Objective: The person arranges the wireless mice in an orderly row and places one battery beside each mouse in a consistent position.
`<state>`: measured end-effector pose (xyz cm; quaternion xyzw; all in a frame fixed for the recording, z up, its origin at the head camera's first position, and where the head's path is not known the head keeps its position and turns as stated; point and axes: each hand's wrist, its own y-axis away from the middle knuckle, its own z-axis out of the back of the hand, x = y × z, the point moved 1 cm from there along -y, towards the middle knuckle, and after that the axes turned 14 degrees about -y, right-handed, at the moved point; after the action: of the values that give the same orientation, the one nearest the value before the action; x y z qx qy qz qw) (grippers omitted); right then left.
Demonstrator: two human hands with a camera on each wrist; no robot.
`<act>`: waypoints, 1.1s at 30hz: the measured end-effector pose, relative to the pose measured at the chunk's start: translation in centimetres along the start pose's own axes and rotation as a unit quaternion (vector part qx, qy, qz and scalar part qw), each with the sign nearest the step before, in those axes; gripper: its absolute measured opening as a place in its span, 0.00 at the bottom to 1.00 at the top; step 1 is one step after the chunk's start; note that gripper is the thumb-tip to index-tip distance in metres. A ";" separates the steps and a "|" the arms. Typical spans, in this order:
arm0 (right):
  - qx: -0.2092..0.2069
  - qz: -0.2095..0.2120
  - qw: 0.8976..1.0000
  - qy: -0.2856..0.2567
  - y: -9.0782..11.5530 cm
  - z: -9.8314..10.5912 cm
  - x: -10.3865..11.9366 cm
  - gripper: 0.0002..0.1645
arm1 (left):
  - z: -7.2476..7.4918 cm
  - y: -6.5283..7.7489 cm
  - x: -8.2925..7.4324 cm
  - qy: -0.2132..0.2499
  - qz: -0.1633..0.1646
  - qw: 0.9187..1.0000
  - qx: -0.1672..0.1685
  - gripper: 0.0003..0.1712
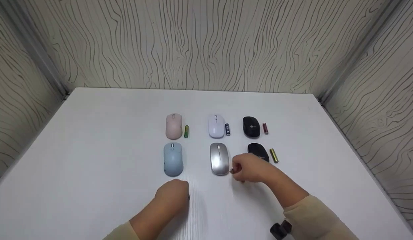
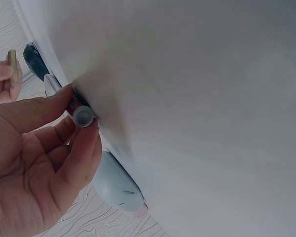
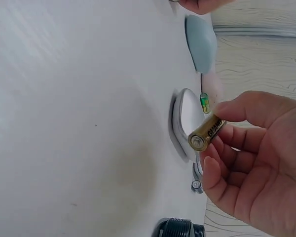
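My right hand (image 1: 251, 167) pinches a gold battery (image 3: 206, 133) between thumb and fingers, just right of the silver mouse (image 1: 219, 160). Part of the lower black mouse (image 1: 258, 150) is hidden behind that hand in the head view. Closer to me than the light blue mouse (image 1: 173, 160), my left hand (image 1: 173, 193) holds another battery (image 2: 83, 116) by its sides. In the left wrist view its grey flat end faces the camera, with a little red on its side; the fingers cover most of it.
A back row has a pink mouse (image 1: 174, 126) beside a green battery (image 1: 186, 131), a white mouse (image 1: 216, 126) beside a dark blue battery (image 1: 227, 129), and a black mouse (image 1: 251, 127) beside a red battery (image 1: 265, 128). Another gold battery (image 1: 274, 155) lies right of the lower black mouse.
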<state>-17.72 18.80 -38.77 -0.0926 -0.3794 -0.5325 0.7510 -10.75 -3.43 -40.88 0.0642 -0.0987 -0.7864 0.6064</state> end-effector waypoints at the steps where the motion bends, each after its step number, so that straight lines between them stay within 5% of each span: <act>1: -0.018 -0.014 1.000 -0.007 -0.3 0.2 0.0 0.06 | 0.0 0.0 0.0 0.000 0.001 1.000 0.001 0.13; 11: -0.129 -0.106 0.985 -0.045 -3.0 1.7 -0.1 0.07 | -0.1 -0.3 0.1 -0.003 0.004 1.000 0.016 0.11; 17: -0.134 -0.153 0.978 -0.046 -4.5 1.6 -0.6 0.07 | -0.2 -0.3 0.1 0.000 0.006 1.000 0.020 0.11; 25: -0.139 -0.156 0.978 0.010 -5.3 0.7 -1.1 0.06 | -0.2 -0.4 0.1 -0.002 -0.002 1.000 0.023 0.11; 33: -0.133 -0.182 0.974 -0.020 -5.6 0.1 -1.5 0.04 | -0.2 -0.3 0.1 -0.009 -0.008 1.000 0.011 0.12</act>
<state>-22.87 17.62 -41.21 -0.1318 -0.3309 -0.7038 0.6146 -11.00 -3.46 -41.10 0.0644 -0.1127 -0.7907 0.5983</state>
